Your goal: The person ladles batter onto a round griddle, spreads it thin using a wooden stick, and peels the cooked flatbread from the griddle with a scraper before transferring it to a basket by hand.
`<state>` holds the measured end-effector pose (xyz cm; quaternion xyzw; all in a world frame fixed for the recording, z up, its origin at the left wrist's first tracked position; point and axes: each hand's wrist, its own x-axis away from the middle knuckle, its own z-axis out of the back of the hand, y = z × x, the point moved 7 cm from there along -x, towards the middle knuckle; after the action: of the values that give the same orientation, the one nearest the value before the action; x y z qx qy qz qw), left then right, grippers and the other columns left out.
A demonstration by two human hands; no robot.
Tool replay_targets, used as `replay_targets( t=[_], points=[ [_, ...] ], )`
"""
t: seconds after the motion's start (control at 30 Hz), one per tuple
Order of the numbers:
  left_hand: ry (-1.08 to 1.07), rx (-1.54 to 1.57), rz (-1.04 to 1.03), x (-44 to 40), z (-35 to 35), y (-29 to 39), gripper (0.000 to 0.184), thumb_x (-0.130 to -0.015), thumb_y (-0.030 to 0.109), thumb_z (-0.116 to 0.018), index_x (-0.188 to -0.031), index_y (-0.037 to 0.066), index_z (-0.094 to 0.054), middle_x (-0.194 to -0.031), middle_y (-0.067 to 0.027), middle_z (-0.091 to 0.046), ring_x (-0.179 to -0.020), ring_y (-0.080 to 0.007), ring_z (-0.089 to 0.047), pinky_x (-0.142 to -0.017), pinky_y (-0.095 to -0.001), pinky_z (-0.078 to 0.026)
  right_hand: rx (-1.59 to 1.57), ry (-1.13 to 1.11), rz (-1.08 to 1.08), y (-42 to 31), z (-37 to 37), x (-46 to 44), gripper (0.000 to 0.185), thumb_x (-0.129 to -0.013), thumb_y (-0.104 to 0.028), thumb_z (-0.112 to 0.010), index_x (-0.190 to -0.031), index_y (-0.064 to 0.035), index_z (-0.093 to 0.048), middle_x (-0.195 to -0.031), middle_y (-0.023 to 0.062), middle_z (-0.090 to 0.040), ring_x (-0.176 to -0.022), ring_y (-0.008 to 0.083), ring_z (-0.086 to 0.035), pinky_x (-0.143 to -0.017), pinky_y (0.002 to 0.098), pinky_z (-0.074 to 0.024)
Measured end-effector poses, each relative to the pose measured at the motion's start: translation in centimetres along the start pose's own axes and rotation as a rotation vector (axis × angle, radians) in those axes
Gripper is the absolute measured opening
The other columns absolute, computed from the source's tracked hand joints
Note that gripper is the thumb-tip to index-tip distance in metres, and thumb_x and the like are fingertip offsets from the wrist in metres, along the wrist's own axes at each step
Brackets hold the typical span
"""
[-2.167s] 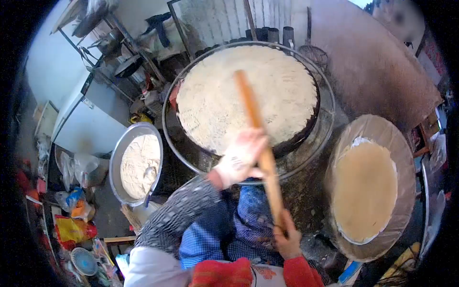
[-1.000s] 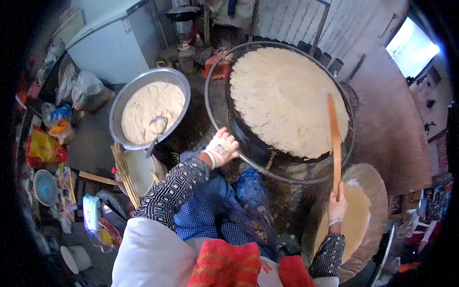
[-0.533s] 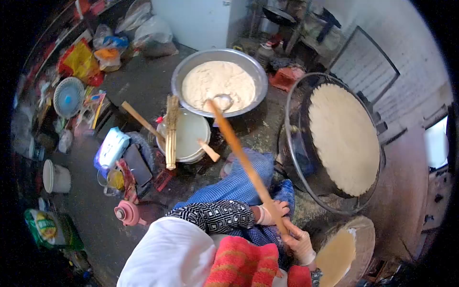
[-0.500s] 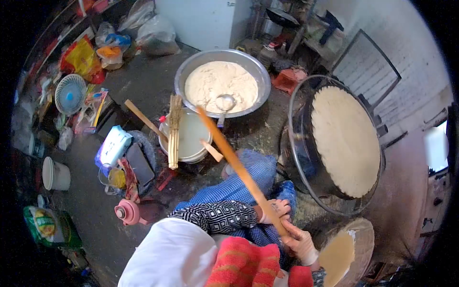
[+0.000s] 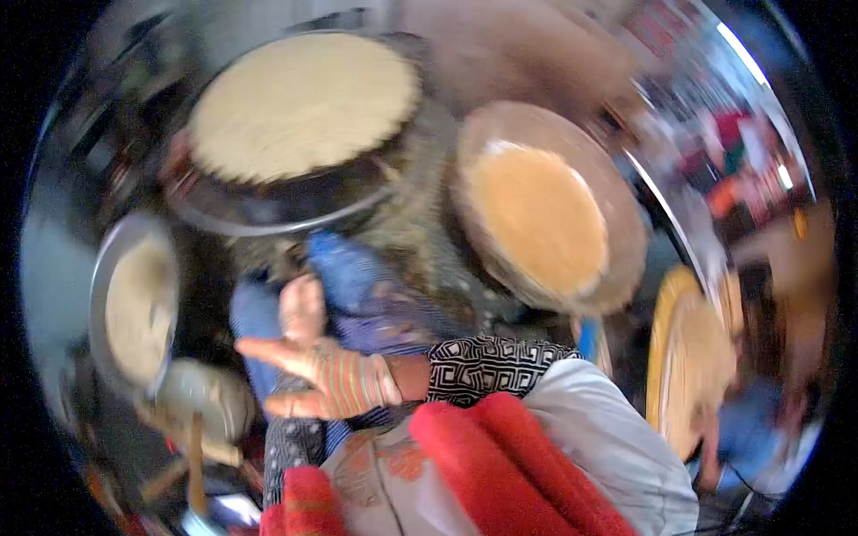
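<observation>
My right hand [image 5: 331, 380], in a striped glove, reaches left across my lap with its fingers spread and nothing in them. Just beyond it, my left hand [image 5: 302, 308] lies over my blue trousers; blur hides its fingers. In front of my knees, a pale round flatbread [image 5: 304, 103] with a jagged edge covers a dark round griddle [image 5: 268, 210]. A metal basin [image 5: 100, 313] of pale dough is on the left. Below that stands a white bucket [image 5: 237, 402], with a wooden stick [image 5: 196, 464] beside it.
A wide brown bowl [image 5: 621, 241] with a tan round layer inside stands right of the griddle. Farther right is a round yellow-rimmed board [image 5: 663, 357] with a tan surface. Blurred red and blue shapes fill the far right.
My view has swung right, bringing the griddle and brown bowl toward the middle. The long wooden stick has left my right hand, whose fingers are now spread.
</observation>
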<state>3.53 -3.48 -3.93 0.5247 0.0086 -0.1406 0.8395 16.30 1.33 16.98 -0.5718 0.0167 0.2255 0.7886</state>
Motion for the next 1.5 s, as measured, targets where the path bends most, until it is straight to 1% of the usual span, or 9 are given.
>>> replay_targets(
  t=[0.33, 0.53, 0.67, 0.8, 0.83, 0.9, 1.0, 1.23, 1.5],
  points=[
    [0.077, 0.174, 0.008, -0.2, -0.8, 0.0, 0.036, -0.102, 0.026, -0.049, -0.128, 0.001, -0.052, -0.121, -0.0106, -0.058, -0.108, -0.0180, -0.053, -0.098, -0.0316, -0.043, 1.048, 0.852, -1.253, 14.4, 22.2, 47.5, 0.071, -0.073, -0.045, -0.074, -0.122, 0.0006, -0.052, -0.110, 0.0212, -0.060, -0.102, 0.0396, -0.057, -0.092, 0.0518, -0.0445],
    [-0.062, 0.146, -0.166, 0.0, -4.0, 5.2, 0.024, -0.100, 0.014, -0.050, -0.120, 0.002, -0.057, -0.117, -0.0114, -0.057, -0.108, -0.0211, -0.053, -0.097, -0.0329, -0.042, 0.726, 1.086, -2.043, 18.4, 23.7, 63.7, 0.119, -0.063, -0.060, -0.077, -0.148, -0.0025, -0.016, -0.150, 0.0234, -0.026, -0.134, 0.0442, -0.034, -0.110, 0.0527, -0.0295],
    [-0.014, -0.371, -0.654, 0.9, -4.2, 12.3, 0.029, -0.087, -0.001, -0.060, -0.115, 0.003, -0.058, -0.112, -0.0157, -0.060, -0.105, -0.0318, -0.058, -0.095, -0.0398, -0.046, 1.165, 0.985, -1.799, 19.4, 22.2, 62.6, 0.081, -0.076, -0.055, -0.067, -0.133, -0.0023, -0.044, -0.104, 0.0191, -0.049, -0.093, 0.0367, -0.049, -0.077, 0.0475, -0.0392],
    [-0.097, -0.216, -0.563, 1.5, -2.1, 13.7, 0.027, -0.087, 0.000, -0.059, -0.114, 0.003, -0.058, -0.111, -0.0178, -0.059, -0.105, -0.0351, -0.058, -0.095, -0.0392, -0.047, 1.216, 0.519, -1.248, 20.2, 15.7, 57.6, 0.050, -0.091, -0.045, -0.057, -0.122, -0.0059, -0.059, -0.056, 0.0127, -0.056, -0.047, 0.0298, -0.055, -0.042, 0.0438, -0.0408],
    [-0.119, -0.210, -0.504, 1.9, -1.0, 14.1, 0.027, -0.087, 0.001, -0.059, -0.114, 0.003, -0.058, -0.111, -0.0178, -0.058, -0.105, -0.0353, -0.058, -0.095, -0.0390, -0.047, 1.031, 0.490, -1.243, 19.3, 14.0, 55.1, 0.054, -0.091, -0.047, -0.058, -0.127, -0.0071, -0.056, -0.061, 0.0176, -0.059, -0.054, 0.0367, -0.057, -0.048, 0.0450, -0.0446],
    [-0.147, -0.199, -0.436, 2.0, 0.4, 13.3, 0.026, -0.089, 0.003, -0.059, -0.115, 0.002, -0.058, -0.113, -0.0180, -0.058, -0.107, -0.0359, -0.057, -0.094, -0.0391, -0.047, 0.474, 1.114, -1.026, 19.3, 13.2, 52.2, 0.033, -0.086, -0.022, -0.071, -0.112, -0.0027, -0.066, -0.092, 0.0021, -0.067, -0.082, 0.0186, -0.063, -0.082, 0.0360, -0.0509],
    [-0.182, -0.086, -0.358, 3.0, 1.1, 12.4, 0.026, -0.089, 0.004, -0.059, -0.115, 0.003, -0.058, -0.114, -0.0182, -0.059, -0.107, -0.0359, -0.058, -0.094, -0.0395, -0.048, -0.259, 1.215, -0.535, 12.3, 17.4, 30.9, 0.017, -0.084, -0.010, -0.066, -0.099, -0.0051, -0.069, -0.088, 0.0100, -0.068, -0.085, 0.0294, -0.064, -0.081, 0.0380, -0.0498],
    [-0.340, -0.112, -0.441, 2.6, 1.5, 16.2, 0.032, -0.085, 0.009, -0.065, -0.116, 0.002, -0.059, -0.118, -0.0186, -0.057, -0.102, -0.0355, -0.060, -0.086, -0.0395, -0.052, 0.858, 0.416, 0.278, 10.7, 18.9, -5.0, 0.025, -0.067, -0.012, -0.062, -0.090, -0.0165, -0.070, -0.091, 0.0003, -0.066, -0.092, 0.0238, -0.060, -0.085, 0.0424, -0.0416],
    [0.064, -0.287, -0.205, -5.7, 18.4, 9.4, 0.035, -0.081, -0.007, -0.061, -0.115, 0.003, -0.059, -0.112, -0.0171, -0.060, -0.103, -0.0317, -0.061, -0.091, -0.0399, -0.050, 1.197, 0.499, 0.171, 17.9, 20.5, -10.9, 0.021, -0.064, -0.017, -0.062, -0.085, -0.0189, -0.062, -0.083, -0.0021, -0.061, -0.085, 0.0204, -0.057, -0.078, 0.0407, -0.0382]
  ],
)
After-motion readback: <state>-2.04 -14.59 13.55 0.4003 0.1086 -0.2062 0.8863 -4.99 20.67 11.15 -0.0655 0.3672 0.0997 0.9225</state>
